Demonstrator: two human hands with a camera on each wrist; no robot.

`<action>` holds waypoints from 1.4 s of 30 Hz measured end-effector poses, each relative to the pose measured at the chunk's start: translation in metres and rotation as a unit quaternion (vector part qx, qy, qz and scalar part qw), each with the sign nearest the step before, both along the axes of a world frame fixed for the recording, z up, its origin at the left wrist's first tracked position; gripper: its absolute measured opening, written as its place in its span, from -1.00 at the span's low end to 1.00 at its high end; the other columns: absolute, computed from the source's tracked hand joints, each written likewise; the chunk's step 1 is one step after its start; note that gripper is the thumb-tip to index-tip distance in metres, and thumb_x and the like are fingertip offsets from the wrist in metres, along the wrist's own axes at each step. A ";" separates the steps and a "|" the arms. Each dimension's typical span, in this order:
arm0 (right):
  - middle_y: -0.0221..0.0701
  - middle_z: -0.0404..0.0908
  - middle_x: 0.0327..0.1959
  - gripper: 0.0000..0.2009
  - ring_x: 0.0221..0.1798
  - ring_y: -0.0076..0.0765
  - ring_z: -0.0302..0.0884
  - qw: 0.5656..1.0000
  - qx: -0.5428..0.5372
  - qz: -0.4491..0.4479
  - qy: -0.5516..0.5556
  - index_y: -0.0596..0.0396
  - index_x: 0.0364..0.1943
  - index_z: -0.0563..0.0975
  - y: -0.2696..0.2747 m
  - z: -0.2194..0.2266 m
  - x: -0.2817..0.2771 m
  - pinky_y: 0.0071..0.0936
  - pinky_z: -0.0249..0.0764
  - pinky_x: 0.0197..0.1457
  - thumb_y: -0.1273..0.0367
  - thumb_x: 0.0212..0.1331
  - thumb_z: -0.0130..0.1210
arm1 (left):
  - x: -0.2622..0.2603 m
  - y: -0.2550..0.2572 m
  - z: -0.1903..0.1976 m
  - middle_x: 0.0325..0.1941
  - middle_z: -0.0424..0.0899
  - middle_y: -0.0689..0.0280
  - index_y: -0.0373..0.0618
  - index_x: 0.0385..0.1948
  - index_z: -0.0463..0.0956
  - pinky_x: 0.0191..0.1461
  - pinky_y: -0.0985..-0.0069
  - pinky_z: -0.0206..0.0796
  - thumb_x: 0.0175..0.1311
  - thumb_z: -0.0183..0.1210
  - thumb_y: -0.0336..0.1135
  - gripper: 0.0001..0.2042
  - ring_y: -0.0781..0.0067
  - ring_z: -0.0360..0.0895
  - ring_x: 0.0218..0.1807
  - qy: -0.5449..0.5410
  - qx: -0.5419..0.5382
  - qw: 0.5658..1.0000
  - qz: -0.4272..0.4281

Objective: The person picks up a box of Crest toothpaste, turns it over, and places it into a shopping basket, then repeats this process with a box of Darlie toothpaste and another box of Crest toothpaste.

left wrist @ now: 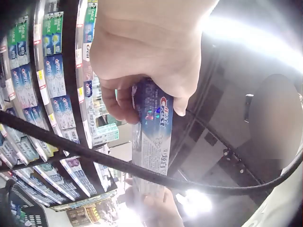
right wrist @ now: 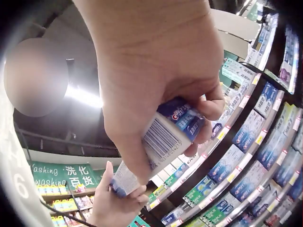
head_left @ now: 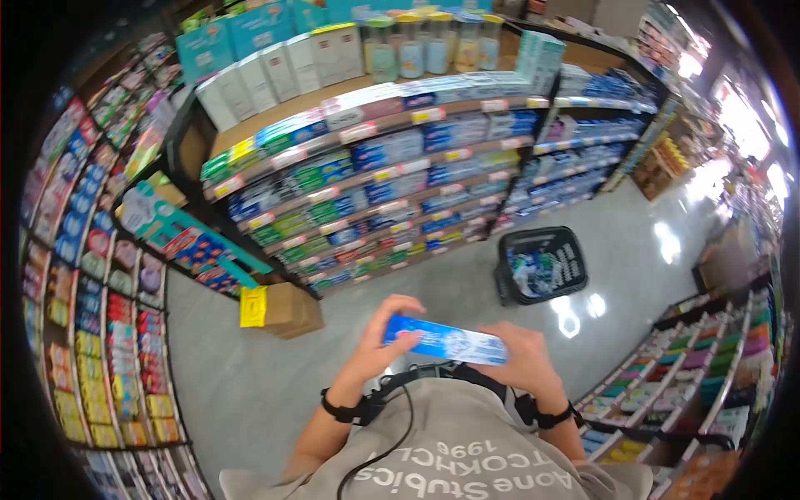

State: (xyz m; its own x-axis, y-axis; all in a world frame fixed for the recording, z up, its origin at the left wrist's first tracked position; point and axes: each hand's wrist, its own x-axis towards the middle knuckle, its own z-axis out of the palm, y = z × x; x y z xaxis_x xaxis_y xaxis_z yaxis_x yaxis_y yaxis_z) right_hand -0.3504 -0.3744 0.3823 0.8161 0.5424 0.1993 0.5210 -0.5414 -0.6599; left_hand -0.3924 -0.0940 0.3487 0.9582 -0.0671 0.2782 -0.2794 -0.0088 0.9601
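Note:
A long blue-and-white Crest toothpaste box (head_left: 446,340) lies across both hands in front of the chest. My left hand (head_left: 375,346) grips its deep-blue end, the thumb over the face. At the white end, my right hand (head_left: 521,358) holds it. Crest lettering shows on the box (left wrist: 161,118) in the left wrist view, just below the left hand (left wrist: 147,56). From the right wrist, a barcode side of the box (right wrist: 163,142) appears under the right hand (right wrist: 163,80), whose fingers curl round it.
Shelves (head_left: 383,171) packed with toothpaste boxes stand ahead. A black shopping basket (head_left: 571,260) with packages inside sits on the floor, ahead to the right. A cardboard carton (head_left: 292,310) stands by the shelf's left end. More stocked shelves (head_left: 117,333) flank the left side.

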 end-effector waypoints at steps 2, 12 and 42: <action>-0.27 0.72 -0.26 -0.54 -0.21 -0.06 0.72 1.000 -0.016 -0.013 0.012 0.05 -0.09 0.70 -0.003 -0.004 -0.004 -0.27 0.63 -0.13 0.21 -0.14 0.53 | 0.003 -0.006 -0.004 0.11 0.53 0.26 -0.10 0.16 0.45 0.20 0.46 0.30 0.33 0.29 -0.34 -0.61 0.43 0.46 0.10 0.010 -0.006 1.000 -0.017; -0.22 0.74 -0.11 -0.42 -0.10 -0.01 0.72 0.997 -0.049 -0.001 0.058 0.03 0.04 0.67 -0.001 -0.008 -0.005 -0.26 0.62 -0.02 0.16 -0.14 0.56 | 0.002 0.001 -0.024 -0.01 0.68 0.29 -0.13 0.03 0.54 0.13 0.49 0.43 0.42 0.26 -0.31 -0.76 0.50 0.60 0.04 0.105 -0.074 0.992 0.004; -0.28 0.62 -0.37 -0.72 -0.67 -0.50 0.24 0.696 0.446 0.559 -0.062 -0.08 -0.27 0.69 0.097 0.164 -0.031 -0.56 0.14 -0.68 0.65 0.23 0.04 | -0.033 0.044 -0.033 -0.22 0.73 0.31 -0.20 -0.23 0.62 0.00 0.59 0.39 0.41 0.21 -0.31 -0.85 0.57 0.62 -0.14 0.140 -0.108 0.966 0.188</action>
State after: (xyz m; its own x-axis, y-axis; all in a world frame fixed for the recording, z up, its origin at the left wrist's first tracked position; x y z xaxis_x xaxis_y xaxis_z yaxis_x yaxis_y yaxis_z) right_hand -0.3815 -0.2771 0.5465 -0.0704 0.4395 0.8955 0.3707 0.8449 -0.3856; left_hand -0.4249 -0.0495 0.3159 0.9432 0.3311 -0.0270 -0.0241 0.1492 0.9885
